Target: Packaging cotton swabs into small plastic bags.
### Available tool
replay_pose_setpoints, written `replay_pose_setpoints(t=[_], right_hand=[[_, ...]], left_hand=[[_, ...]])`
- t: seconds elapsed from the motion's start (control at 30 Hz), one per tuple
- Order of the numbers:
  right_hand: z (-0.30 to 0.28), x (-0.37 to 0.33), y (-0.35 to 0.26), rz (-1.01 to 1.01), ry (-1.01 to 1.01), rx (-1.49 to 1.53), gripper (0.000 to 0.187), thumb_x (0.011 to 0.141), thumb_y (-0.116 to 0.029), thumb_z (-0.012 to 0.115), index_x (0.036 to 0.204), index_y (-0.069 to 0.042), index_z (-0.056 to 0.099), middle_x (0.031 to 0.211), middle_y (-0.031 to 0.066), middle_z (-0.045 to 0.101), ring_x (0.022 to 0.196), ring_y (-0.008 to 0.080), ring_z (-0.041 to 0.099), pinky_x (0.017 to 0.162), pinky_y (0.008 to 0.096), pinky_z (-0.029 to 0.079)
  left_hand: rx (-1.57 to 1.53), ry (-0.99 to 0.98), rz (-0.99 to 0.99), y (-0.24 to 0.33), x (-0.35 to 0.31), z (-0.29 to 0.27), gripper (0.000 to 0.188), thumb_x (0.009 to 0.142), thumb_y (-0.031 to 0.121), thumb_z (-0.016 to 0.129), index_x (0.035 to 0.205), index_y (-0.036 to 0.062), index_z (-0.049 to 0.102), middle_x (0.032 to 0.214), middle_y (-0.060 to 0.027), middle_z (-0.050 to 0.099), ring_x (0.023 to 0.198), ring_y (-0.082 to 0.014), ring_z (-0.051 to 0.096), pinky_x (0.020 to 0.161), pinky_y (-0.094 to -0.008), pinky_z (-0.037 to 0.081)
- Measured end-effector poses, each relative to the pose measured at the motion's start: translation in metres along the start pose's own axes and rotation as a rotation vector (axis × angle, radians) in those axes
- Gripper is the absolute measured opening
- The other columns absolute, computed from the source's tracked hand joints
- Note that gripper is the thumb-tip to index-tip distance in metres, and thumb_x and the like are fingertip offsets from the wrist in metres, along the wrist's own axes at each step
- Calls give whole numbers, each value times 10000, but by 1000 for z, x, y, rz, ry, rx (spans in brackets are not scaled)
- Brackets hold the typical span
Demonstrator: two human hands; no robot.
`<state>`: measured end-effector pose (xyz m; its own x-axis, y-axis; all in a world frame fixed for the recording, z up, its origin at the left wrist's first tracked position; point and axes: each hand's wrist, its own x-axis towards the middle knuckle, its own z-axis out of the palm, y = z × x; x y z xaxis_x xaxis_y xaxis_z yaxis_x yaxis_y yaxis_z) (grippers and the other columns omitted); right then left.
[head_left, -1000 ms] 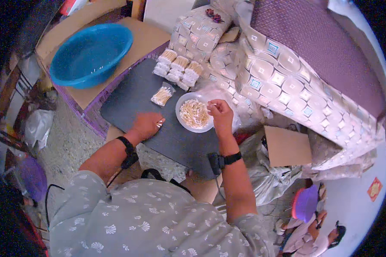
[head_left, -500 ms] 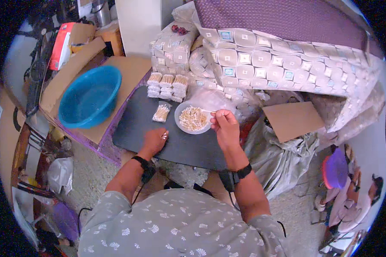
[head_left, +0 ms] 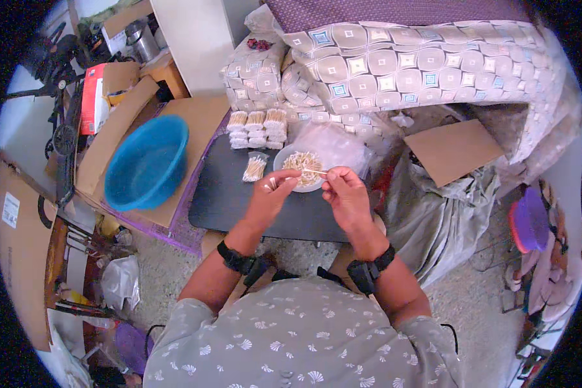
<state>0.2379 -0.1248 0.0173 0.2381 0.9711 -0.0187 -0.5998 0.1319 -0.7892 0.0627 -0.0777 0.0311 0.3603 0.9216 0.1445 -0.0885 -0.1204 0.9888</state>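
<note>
My right hand [head_left: 349, 197] pinches a cotton swab [head_left: 315, 172] between thumb and fingertips, over the near part of a white bowl [head_left: 279, 159]. Loose cotton swabs [head_left: 302, 160] fill that bowl. My left hand [head_left: 270, 199] is curled at the bowl's near left side, white tips showing between its fingers; it appears to hold cotton swabs, mostly hidden in the palm. Its thumb and forefinger are close to the free end of the right hand's swab. A clear packet of swabs [head_left: 255, 167] lies beyond my left hand, and stacked swab packets [head_left: 257, 130] stand at the table's far edge.
Behind the bowl, clear plastic bags [head_left: 339, 147] lie on the dark table [head_left: 239, 210]. A blue basin [head_left: 145, 165] rests on cardboard to the left. To the right, a cardboard piece [head_left: 452, 152] tops a grey sack [head_left: 443, 223]. Patterned cloth bundles [head_left: 394, 71] line the back.
My left hand has lifted from the table and moved right to the bowl, near the swab in my right hand. The right hand keeps its pinch. The whole view has shifted slightly.
</note>
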Motion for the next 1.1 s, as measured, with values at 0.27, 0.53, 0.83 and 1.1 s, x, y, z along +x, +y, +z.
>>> replay_pose_setpoints(t=[0.27, 0.53, 0.83, 1.1], right_hand=[[6, -12, 14, -3, -77, -48, 83, 886, -140, 610, 930, -76, 579, 842, 20, 623, 708, 102, 584, 587, 227, 470], [7, -16, 9, -85, -59, -175, 107, 873, -139, 623, 937, -65, 580, 785, 13, 598, 641, 87, 541, 572, 224, 451], [9, -18, 1, -134, -213, -344, 65, 876, -107, 605, 888, -49, 578, 726, -8, 571, 607, 73, 518, 552, 214, 420], [1, -23, 3, -119, -189, -482, 60, 862, -92, 616, 891, -50, 584, 718, -17, 567, 608, 59, 510, 527, 210, 415]], left_hand=[[-72, -25, -4, 7, -7, 4, 185, 887, 110, 603, 1042, 23, 655, 762, 79, 546, 653, 5, 413, 549, -164, 307], [84, -4, 61, -6, -9, 11, 137, 903, 183, 578, 953, 78, 650, 627, 76, 491, 534, -21, 386, 463, -204, 299], [124, -343, -214, -12, -23, 11, 209, 939, 265, 512, 887, 85, 606, 639, 88, 435, 523, -11, 351, 442, -200, 276], [-26, -261, -203, -17, -31, 11, 136, 922, 210, 549, 887, 84, 587, 659, 87, 439, 551, -7, 352, 463, -190, 282]])
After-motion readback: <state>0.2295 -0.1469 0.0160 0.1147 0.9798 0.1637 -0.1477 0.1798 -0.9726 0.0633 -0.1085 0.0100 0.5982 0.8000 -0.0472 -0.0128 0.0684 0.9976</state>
